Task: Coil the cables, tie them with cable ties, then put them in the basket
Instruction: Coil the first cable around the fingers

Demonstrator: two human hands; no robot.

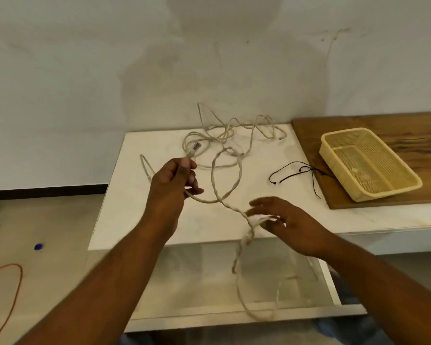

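Note:
A long beige cable (214,180) lies tangled on the white table (264,155), with loops heaped at the back and one stretch hanging over the front edge. My left hand (171,180) is raised over the table and grips the cable just below its plug end (194,148). My right hand (281,220) is near the front edge with fingers spread, and the cable runs through them, blurred by motion. Thin black cable ties (296,171) lie on the table to the right. The yellow mesh basket (403,170) sits empty at the right.
The basket rests on a brown wooden board (421,125) laid over the table's right side. A wall stands close behind the table. On the floor at left lie an orange cord (18,282) and a small blue object (38,246).

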